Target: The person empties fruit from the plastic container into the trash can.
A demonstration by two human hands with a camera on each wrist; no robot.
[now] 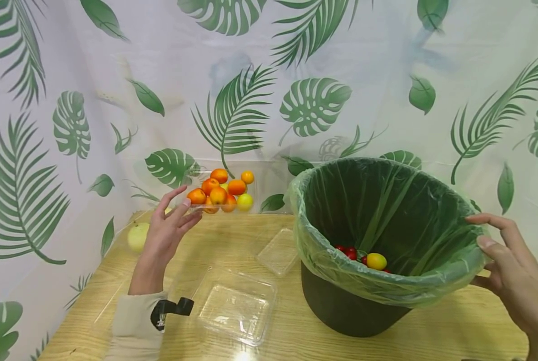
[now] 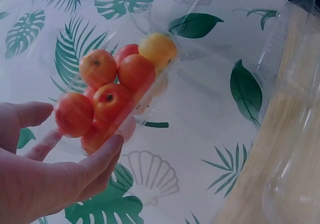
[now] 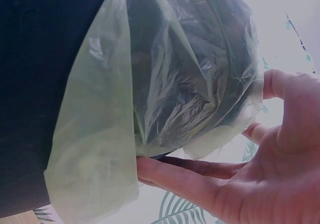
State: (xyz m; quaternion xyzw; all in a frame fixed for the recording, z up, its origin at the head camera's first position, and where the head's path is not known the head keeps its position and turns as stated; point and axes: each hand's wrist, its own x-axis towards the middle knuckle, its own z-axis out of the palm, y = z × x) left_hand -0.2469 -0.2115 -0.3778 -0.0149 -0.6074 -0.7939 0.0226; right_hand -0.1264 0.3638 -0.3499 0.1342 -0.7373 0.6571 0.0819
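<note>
My left hand (image 1: 168, 228) holds a clear plastic box (image 1: 256, 190) of small orange and yellow fruit (image 1: 218, 195) by its left end, above the back of the table. Up close, the left wrist view shows the thumb and fingers around that end of the box, next to the orange fruit (image 2: 112, 101). At the right stands a black bin (image 1: 350, 306) lined with a thin green bag (image 1: 309, 240). My right hand (image 1: 512, 265) grips the bin's right rim, thumb and fingers on the bagged edge (image 3: 200, 149). Inside the bin lie a yellow fruit (image 1: 376, 261) and several red ones (image 1: 350, 252).
A clear plastic tray (image 1: 234, 306) lies on the wooden table (image 1: 223, 245) left of the bin, with a smaller clear piece (image 1: 278, 250) behind it. A pale green round fruit (image 1: 138, 236) sits beyond my left forearm. Leaf-patterned cloth (image 1: 232, 50) hangs behind the table.
</note>
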